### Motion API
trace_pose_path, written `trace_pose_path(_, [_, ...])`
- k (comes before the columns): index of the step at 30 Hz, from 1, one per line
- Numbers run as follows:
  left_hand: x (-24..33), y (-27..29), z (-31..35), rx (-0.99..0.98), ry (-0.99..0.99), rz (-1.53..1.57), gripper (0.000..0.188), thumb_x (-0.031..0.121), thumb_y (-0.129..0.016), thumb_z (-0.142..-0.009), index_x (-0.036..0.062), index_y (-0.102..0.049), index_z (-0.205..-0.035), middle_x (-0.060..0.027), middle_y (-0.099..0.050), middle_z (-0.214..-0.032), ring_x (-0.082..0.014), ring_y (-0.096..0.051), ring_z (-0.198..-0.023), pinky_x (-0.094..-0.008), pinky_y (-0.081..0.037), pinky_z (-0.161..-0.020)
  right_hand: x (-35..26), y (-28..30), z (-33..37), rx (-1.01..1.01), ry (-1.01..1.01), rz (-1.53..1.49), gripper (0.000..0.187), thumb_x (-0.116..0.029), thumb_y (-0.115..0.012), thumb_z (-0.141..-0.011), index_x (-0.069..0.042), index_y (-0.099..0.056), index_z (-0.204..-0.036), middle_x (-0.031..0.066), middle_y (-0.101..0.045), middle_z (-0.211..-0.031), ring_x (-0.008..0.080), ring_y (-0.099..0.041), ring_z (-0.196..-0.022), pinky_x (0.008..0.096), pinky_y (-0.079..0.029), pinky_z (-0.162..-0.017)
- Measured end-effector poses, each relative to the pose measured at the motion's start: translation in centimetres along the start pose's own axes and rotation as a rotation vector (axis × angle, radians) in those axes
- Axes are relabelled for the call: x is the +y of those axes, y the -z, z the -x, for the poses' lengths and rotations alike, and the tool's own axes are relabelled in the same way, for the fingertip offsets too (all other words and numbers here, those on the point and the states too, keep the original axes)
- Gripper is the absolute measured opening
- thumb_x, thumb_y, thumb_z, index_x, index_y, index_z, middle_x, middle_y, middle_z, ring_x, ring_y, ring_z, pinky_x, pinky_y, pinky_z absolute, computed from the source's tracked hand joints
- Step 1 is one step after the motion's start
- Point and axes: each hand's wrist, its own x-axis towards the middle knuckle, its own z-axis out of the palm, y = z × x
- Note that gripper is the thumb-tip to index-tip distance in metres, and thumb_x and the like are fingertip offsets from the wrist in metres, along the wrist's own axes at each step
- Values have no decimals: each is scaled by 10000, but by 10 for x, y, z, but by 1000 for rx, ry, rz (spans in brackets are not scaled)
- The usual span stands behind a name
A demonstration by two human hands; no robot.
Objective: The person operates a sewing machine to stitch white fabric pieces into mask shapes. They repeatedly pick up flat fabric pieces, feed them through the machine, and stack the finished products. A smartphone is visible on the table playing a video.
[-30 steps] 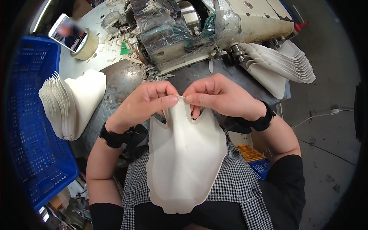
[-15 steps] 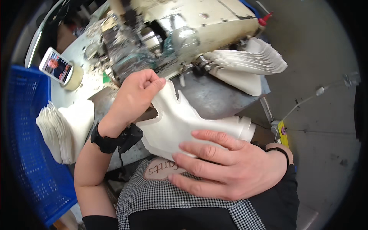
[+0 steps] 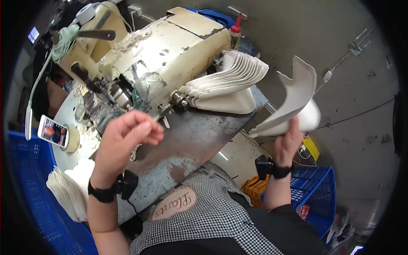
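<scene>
At the right, my right hand is closed on a white, curved leather-like piece with a notch cut in its upper edge. It holds this piece in the air, beyond the table's right edge. My left hand is over the table in front of the machine, fingers curled together with nothing visible in them. A fanned row of similar white pieces rests beside the cream machine, right of its metal roller. Another stack of white pieces lies left of my left forearm.
A blue crate stands at the left, and another blue crate is low at the right by an orange basket. A phone leans on a tape roll. A red-tipped bottle stands behind the machine.
My left hand has let go of the white piece. My right hand has carried it away to the right, off the table. The view has shifted, showing more of the machine and the right side.
</scene>
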Motion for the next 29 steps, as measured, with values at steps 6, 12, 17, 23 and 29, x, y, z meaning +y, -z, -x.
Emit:
trace_pose_path(6, [-36, 1, 21, 104, 116, -16, 158, 134, -536, -941, -17, -580, -929, -117, -653, -909, -158, -644, -807, -278, -530, -749, 85, -57, 6, -161, -409, -129, 440, -92, -684, -863, -8, -507, -1257, 84, -596, -1204, 203, -585, -1084, 344, -474, -952])
trace_pose_path(12, [-56, 18, 66, 273, 183, 38, 132, 114, -545, -921, -14, -580, -911, -124, -655, -906, -170, -644, -792, -286, -526, -743, 88, -76, 1, -285, -683, 133, 454, -264, -666, -883, -62, -505, -1257, 72, -626, -1132, 194, -621, -1006, 356, -534, -816])
trace_pose_path(17, [-65, 31, 113, 391, 197, 134, 118, 97, -563, -905, -19, -581, -906, -130, -656, -900, -181, -646, -794, -299, -527, -744, 56, -34, 8, -240, -681, 249, 396, -306, -585, -930, 26, -541, -1142, 165, -655, -950, 223, -673, -794, 313, -577, -663])
trace_pose_path(23, [-72, 41, 122, 356, 234, 173, 121, 67, -579, -919, -37, -602, -978, -91, -663, -929, -132, -638, -863, -260, -517, -784, 80, -61, 11, -295, -644, 359, 340, -226, -607, -930, 111, -583, -897, 181, -653, -719, 215, -659, -567, 300, -568, -509])
trace_pose_path(29, [-86, 45, 146, 423, 194, 241, 138, 74, -585, -920, -35, -596, -1003, -84, -665, -940, -130, -640, -877, -262, -516, -805, 60, -38, 7, -593, -940, 677, 423, -354, -621, -910, 24, -567, -726, 144, -587, -532, 216, -563, -380, 287, -444, -349])
